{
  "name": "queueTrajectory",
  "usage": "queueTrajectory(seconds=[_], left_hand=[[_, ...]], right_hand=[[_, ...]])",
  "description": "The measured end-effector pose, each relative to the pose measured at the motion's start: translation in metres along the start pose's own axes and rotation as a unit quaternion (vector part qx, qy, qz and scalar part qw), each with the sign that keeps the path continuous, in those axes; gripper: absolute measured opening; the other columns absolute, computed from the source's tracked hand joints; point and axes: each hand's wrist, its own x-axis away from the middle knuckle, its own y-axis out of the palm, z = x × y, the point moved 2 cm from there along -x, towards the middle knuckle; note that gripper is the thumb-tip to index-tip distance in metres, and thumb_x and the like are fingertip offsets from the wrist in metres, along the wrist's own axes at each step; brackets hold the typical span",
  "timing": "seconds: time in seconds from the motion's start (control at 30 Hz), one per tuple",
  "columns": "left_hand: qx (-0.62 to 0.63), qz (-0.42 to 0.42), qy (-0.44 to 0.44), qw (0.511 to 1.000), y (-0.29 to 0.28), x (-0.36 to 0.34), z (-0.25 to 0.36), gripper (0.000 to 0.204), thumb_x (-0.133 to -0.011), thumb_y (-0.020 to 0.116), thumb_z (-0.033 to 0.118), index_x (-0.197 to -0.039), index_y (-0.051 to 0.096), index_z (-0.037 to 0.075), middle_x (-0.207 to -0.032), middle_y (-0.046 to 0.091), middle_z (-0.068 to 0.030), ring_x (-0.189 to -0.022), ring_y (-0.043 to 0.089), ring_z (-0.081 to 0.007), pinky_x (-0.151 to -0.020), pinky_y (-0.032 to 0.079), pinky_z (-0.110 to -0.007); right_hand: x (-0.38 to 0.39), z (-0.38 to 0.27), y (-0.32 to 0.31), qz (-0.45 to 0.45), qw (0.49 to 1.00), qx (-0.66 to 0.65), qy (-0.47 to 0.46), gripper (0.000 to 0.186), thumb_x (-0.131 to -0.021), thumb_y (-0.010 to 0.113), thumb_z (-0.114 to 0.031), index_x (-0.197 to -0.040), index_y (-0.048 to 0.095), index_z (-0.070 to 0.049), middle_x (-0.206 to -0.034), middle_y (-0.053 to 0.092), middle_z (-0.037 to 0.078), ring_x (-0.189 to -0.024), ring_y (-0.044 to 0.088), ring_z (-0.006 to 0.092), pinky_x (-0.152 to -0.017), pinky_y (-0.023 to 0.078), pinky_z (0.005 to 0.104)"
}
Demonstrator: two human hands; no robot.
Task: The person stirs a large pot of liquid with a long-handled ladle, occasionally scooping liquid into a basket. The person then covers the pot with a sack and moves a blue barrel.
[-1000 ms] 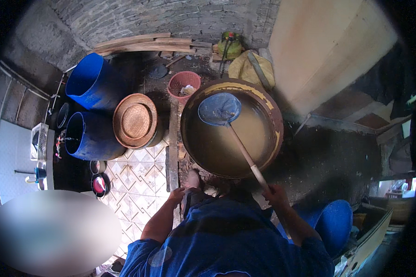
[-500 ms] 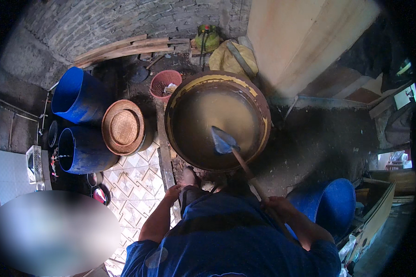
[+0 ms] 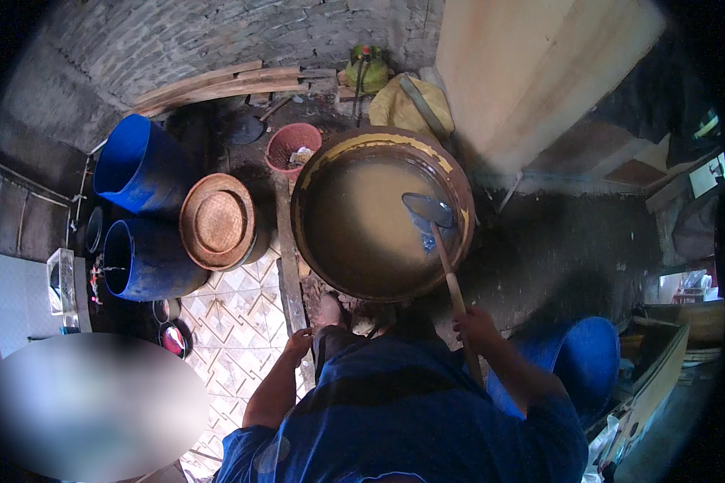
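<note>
My right hand (image 3: 478, 328) is closed around the wooden handle of a long-handled scoop (image 3: 452, 287). The scoop's dark, rounded head lies in the cloudy tan liquid, near the right side of a large round vat (image 3: 312, 266). The vat has a brown rim with worn yellow patches and stands in front of my feet. My left hand (image 3: 300, 343) hangs low beside my left thigh, next to the dark shorts. Its fingers point toward the leg and are partly hidden, so I cannot tell whether they hold anything.
Left of the vat stand two blue barrels (image 3: 141, 173) and a container topped by a round woven tray (image 3: 217, 223). A red basket (image 3: 280, 147), a green gas cylinder (image 3: 369, 74) and a yellow sack (image 3: 403, 105) lie beyond. Another blue barrel (image 3: 540, 354) is close by my right arm.
The scoop's head has swung from the vat's middle toward its right side and turned. My right hand has moved slightly forward with the handle. My left hand has hardly moved.
</note>
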Motion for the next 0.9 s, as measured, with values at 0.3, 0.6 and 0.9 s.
queueTrajectory(seconds=[0.3,0.6,0.9], left_hand=[[0.014,0.031,0.041,0.999,-0.003,-0.011,-0.038,0.045,-0.089,0.054,0.014,-0.134,0.052,0.014,-0.101,0.062,-0.0081,-0.088,0.059,-0.0195,-0.068,0.045,-0.037],[0.057,0.064,-0.02,0.996,-0.004,0.005,-0.072,0.044,-0.091,0.049,0.01,-0.135,0.051,0.015,-0.097,0.063,-0.005,-0.082,0.059,-0.0181,-0.06,0.044,-0.031],[0.037,0.058,-0.003,0.998,0.0,-0.002,-0.064,0.043,-0.087,0.054,0.014,-0.129,0.055,0.01,-0.104,0.066,-0.0108,-0.088,0.063,-0.0181,-0.074,0.051,-0.033]], right_hand=[[-0.104,-0.049,0.024,0.055,0.98,0.147,-0.121,0.032,-0.083,0.069,-0.024,-0.1,0.062,0.001,-0.079,0.065,0.015,-0.071,0.064,0.0273,-0.062,0.05,0.0414],[-0.123,-0.109,0.122,0.073,0.857,0.439,-0.259,0.029,-0.08,0.071,-0.026,-0.096,0.064,-0.003,-0.101,0.066,0.018,-0.097,0.062,0.0357,-0.085,0.049,0.0434],[-0.039,-0.083,0.042,-0.059,0.823,0.436,-0.358,0.031,-0.081,0.067,-0.021,-0.106,0.06,-0.004,-0.095,0.064,0.022,-0.091,0.062,0.0399,-0.078,0.048,0.0467]])
